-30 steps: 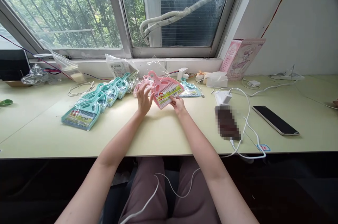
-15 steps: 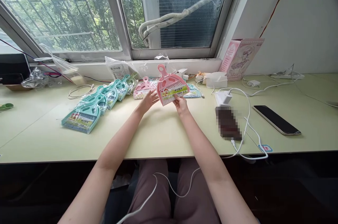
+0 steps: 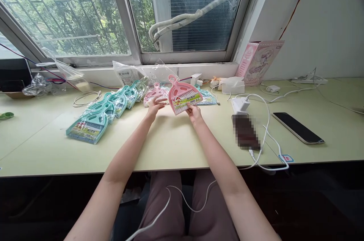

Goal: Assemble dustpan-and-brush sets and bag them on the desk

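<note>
My right hand [image 3: 193, 113] grips the lower edge of a pink dustpan and brush set [image 3: 182, 90], held up off the table with its handle pointing away and a printed label across the bristles. Clear plastic wrap shows above the handle. My left hand [image 3: 156, 107] is open just left of the set, apart from it, fingers spread in front of another pink set [image 3: 156, 92] lying behind. A teal set [image 3: 207, 96] lies partly hidden behind the held one. To the left, several wrapped teal sets [image 3: 90, 124] overlap in a slanting row.
Right of my arms lie a blurred-out phone [image 3: 245, 132] on a white cable, a white charger [image 3: 240, 104] and a dark-screened phone [image 3: 297, 128]. A pink box [image 3: 259, 63] stands by the wall. Crumpled clear plastic [image 3: 38, 85] sits far left, below the window.
My left hand has drawn left, away from the held pink set. The set has tipped and lowered slightly in my right hand.
</note>
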Demonstrator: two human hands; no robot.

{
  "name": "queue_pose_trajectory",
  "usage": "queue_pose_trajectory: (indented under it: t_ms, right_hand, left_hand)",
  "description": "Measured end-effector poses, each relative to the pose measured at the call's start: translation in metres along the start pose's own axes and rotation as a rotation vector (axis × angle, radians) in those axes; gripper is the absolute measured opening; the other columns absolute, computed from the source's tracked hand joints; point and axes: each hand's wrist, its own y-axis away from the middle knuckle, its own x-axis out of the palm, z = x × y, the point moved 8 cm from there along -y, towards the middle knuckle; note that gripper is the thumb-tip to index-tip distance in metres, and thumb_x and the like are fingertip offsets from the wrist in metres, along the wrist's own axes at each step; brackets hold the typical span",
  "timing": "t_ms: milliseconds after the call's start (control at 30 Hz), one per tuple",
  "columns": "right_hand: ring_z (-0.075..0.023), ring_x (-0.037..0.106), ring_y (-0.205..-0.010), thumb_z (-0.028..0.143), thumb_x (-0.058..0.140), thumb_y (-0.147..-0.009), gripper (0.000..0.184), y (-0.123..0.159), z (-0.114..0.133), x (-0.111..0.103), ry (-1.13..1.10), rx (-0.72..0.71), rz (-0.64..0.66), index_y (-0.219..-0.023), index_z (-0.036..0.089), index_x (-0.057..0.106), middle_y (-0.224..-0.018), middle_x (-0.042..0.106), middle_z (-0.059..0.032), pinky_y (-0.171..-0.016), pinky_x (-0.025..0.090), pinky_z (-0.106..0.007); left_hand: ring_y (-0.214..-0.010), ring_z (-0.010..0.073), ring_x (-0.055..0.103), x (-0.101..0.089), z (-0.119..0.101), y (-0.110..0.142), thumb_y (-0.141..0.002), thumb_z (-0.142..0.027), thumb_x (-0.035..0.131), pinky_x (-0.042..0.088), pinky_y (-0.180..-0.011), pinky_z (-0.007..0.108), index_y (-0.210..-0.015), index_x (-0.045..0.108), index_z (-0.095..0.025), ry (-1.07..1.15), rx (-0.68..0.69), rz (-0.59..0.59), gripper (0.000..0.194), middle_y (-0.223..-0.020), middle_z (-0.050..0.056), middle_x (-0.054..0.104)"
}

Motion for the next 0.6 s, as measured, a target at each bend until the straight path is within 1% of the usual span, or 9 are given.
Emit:
queue_pose_trajectory:
  t_ms: [100, 133, 200, 267, 333, 433, 533, 600]
  right_hand:
    - [-0.0132, 0.071, -0.078, 0.001, 0.068, -0.078, 0.016, -0.002, 0.000, 0.001, 0.024, 0.017, 0.036, -0.084, 0.015, 0.065, -0.081, 0.074, -0.0019, -0.079, 0.061, -0.024]
    - [-0.0135, 0.071, -0.078, 0.002, 0.067, -0.078, 0.015, -0.003, -0.001, 0.002, 0.040, 0.027, 0.047, -0.085, 0.015, 0.065, -0.082, 0.074, -0.0023, -0.079, 0.061, -0.025]
    - [-0.0138, 0.071, -0.077, 0.001, 0.067, -0.079, 0.014, -0.003, -0.001, 0.003, 0.079, 0.058, 0.064, -0.085, 0.014, 0.066, -0.081, 0.074, -0.0029, -0.080, 0.061, -0.026]
    - [-0.0138, 0.071, -0.075, 0.001, 0.066, -0.079, 0.014, -0.002, -0.003, 0.004, 0.121, 0.098, 0.077, -0.084, 0.013, 0.066, -0.080, 0.074, -0.0035, -0.081, 0.061, -0.027]
    - [-0.0139, 0.070, -0.073, 0.000, 0.065, -0.080, 0.013, -0.001, -0.005, 0.006, 0.163, 0.135, 0.086, -0.083, 0.012, 0.066, -0.078, 0.074, -0.0041, -0.081, 0.062, -0.027]
    - [-0.0144, 0.071, -0.073, 0.001, 0.066, -0.081, 0.012, 0.002, -0.010, 0.008, 0.190, 0.175, 0.094, -0.084, 0.013, 0.066, -0.078, 0.073, -0.0046, -0.083, 0.061, -0.028]
    - [-0.0155, 0.072, -0.074, 0.000, 0.066, -0.080, 0.015, 0.006, -0.014, 0.012, 0.194, 0.212, 0.117, -0.086, 0.013, 0.066, -0.077, 0.073, -0.0046, -0.082, 0.062, -0.029]
    - [-0.0154, 0.072, -0.072, -0.001, 0.065, -0.080, 0.015, 0.009, -0.015, 0.015, 0.212, 0.232, 0.144, -0.087, 0.012, 0.066, -0.076, 0.074, -0.0049, -0.078, 0.063, -0.028]
  left_hand:
    - [-0.083, 0.0189, 0.068, 0.012, -0.001, 0.004, -0.064, -0.020, 0.067, 0.052, -0.080, 0.037, -0.114, 0.058, -0.018, -0.081, 0.004, 0.094, 0.050, -0.110, 0.010, 0.070]
    - [-0.082, 0.0194, 0.068, 0.015, -0.001, 0.006, -0.064, -0.020, 0.067, 0.052, -0.079, 0.038, -0.112, 0.058, -0.018, -0.087, 0.001, 0.113, 0.049, -0.109, 0.011, 0.070]
    - [-0.085, 0.0209, 0.067, 0.020, -0.002, 0.008, -0.063, -0.021, 0.067, 0.052, -0.081, 0.041, -0.114, 0.057, -0.017, -0.075, 0.000, 0.130, 0.052, -0.106, 0.010, 0.070]
    - [-0.089, 0.0226, 0.067, 0.021, -0.004, 0.010, -0.062, -0.022, 0.068, 0.052, -0.085, 0.044, -0.119, 0.057, -0.017, -0.061, 0.010, 0.128, 0.059, -0.103, 0.009, 0.070]
    - [-0.090, 0.0238, 0.067, 0.019, -0.007, 0.010, -0.062, -0.025, 0.068, 0.052, -0.087, 0.046, -0.126, 0.055, -0.018, -0.050, 0.024, 0.111, 0.065, -0.101, 0.009, 0.070]
    - [-0.088, 0.0246, 0.067, 0.012, -0.011, 0.008, -0.064, -0.029, 0.067, 0.052, -0.086, 0.046, -0.128, 0.055, -0.017, -0.066, 0.030, 0.067, 0.067, -0.101, 0.009, 0.071]
    - [-0.087, 0.0232, 0.068, 0.004, -0.010, 0.005, -0.064, -0.030, 0.064, 0.054, -0.082, 0.041, -0.132, 0.052, -0.020, -0.067, 0.016, 0.002, 0.069, -0.099, 0.007, 0.072]
    - [-0.083, 0.0212, 0.068, -0.001, -0.008, 0.003, -0.065, -0.031, 0.064, 0.054, -0.076, 0.036, -0.137, 0.048, -0.022, -0.052, 0.006, -0.051, 0.074, -0.094, 0.004, 0.073]
